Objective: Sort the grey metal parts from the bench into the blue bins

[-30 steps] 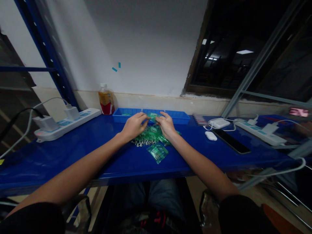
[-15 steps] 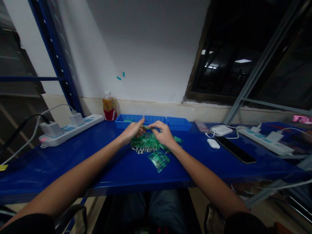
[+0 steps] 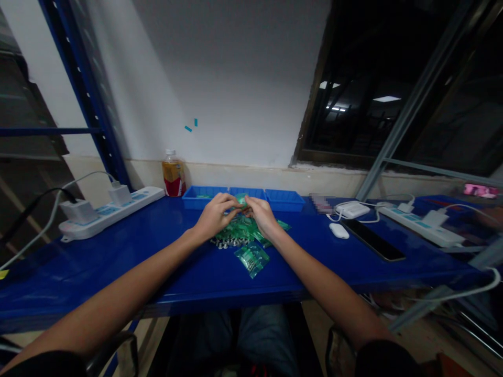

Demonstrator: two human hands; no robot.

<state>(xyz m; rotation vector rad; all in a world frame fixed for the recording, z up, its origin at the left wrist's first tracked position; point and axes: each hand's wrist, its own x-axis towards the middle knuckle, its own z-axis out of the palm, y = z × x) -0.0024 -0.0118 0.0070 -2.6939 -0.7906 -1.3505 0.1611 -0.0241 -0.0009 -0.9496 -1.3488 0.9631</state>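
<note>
My left hand (image 3: pixel 216 213) and my right hand (image 3: pixel 262 213) meet above the middle of the table. Between their fingertips is a small green plastic bag (image 3: pixel 241 199), pinched from both sides. What is inside that bag I cannot make out. Below the hands lies a pile of green plastic bags (image 3: pixel 240 228), partly covered by the fingers. Small silvery metal parts (image 3: pixel 230 243) sit along the near edge of the pile. One flat green bag (image 3: pixel 252 259) with parts inside rests closer to me.
Three joined blue bins (image 3: pixel 283 199) stand behind the hands against the wall. A drink bottle (image 3: pixel 173 174) is left of them. Power strips (image 3: pixel 113 209) with cables lie at both sides. On the right are a phone (image 3: pixel 373 240) and a white earphone case (image 3: pixel 338 231).
My left hand has turned, its thumb now lower and its fingers bent over. The green bag between my hands shows more plainly. The view has shifted slightly.
</note>
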